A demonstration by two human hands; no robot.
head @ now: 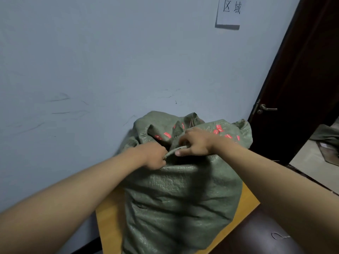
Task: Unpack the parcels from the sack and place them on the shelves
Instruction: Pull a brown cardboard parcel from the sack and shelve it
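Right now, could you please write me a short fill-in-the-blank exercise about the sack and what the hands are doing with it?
1. The sack is woven and ____ in colour.
2. The left hand and right hand both grip the sack's ____.
3. The sack stands on a ____ surface against the wall.
4. The door beside the sack is on the ____ side of the view.

Missing words: green; top; wooden; right

Parcel-sorting room: zone sign [228, 11] on bare wall [91, 61], woven sack [179, 198].
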